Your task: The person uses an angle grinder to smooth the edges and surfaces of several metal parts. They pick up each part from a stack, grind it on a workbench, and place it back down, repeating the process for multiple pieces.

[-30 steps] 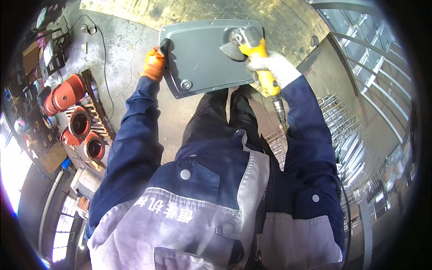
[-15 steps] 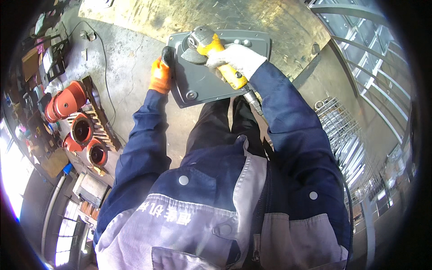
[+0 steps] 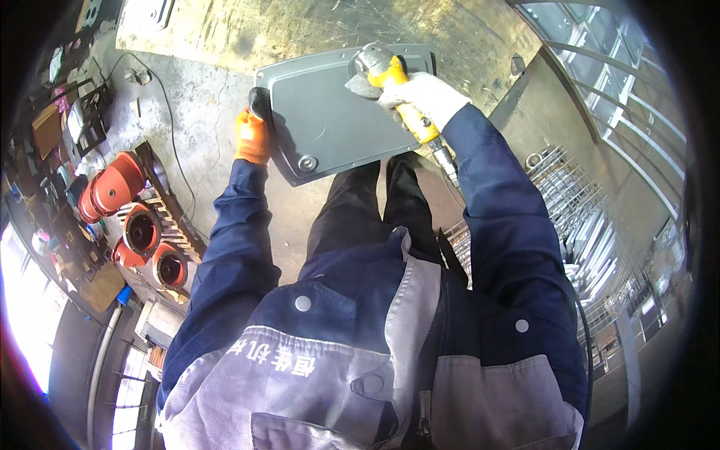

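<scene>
A dark grey, shallow panel (image 3: 330, 112) with a raised rim and a round fitting at its lower left corner lies across the near edge of the worktable, tilted a little. My left hand (image 3: 253, 135), in an orange glove with dark fingertips, grips the panel's left edge. In my right hand (image 3: 431, 99), gloved in white, is a yellow air grinder (image 3: 421, 126) with a hose coupling at its lower end. Its grey disc is over the panel's upper right part; whether it touches the surface I cannot tell. My right hand's fingertips are partly hidden by the tool.
The scuffed worktable (image 3: 300, 26) reaches away beyond the panel. On the left, several red-orange cylindrical housings (image 3: 120, 184) rest by a wooden pallet (image 3: 169, 214), with a cable (image 3: 174, 127) on the floor. Wire mesh baskets (image 3: 562, 187) and metal railings (image 3: 637, 135) stand at right.
The grinder and my right hand have moved to the right across the panel. My left hand and the panel have shifted slightly left in view.
</scene>
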A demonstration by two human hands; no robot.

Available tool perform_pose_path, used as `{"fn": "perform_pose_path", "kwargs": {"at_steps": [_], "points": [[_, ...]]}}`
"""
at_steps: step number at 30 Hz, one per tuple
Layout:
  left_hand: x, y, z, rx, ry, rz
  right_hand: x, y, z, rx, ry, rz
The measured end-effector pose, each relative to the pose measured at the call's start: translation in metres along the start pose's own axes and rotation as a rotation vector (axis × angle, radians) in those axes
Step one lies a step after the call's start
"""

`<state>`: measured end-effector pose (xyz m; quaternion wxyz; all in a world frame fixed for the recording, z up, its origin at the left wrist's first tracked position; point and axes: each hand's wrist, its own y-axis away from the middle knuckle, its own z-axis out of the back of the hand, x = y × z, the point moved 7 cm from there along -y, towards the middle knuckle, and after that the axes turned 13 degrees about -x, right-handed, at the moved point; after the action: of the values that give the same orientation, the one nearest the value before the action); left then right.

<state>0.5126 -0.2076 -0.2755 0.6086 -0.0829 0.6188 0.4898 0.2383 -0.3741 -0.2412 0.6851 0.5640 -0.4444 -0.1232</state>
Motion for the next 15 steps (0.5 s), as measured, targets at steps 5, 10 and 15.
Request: {"fn": "perform_pose_path", "kwargs": {"at_steps": [5,10,15], "points": [[0.013,-0.01,0.007,-0.014,-0.052,0.037,-0.025,0.0,0.046,-0.128,-0.099,-0.002],[0.033,-0.027,0.016,-0.029,-0.022,0.064,-0.051,0.002,0.094,-0.258,-0.107,-0.097],[0.044,-0.041,0.02,-0.023,-0.115,0.077,-0.061,-0.007,0.096,-0.209,-0.16,-0.093]]}}
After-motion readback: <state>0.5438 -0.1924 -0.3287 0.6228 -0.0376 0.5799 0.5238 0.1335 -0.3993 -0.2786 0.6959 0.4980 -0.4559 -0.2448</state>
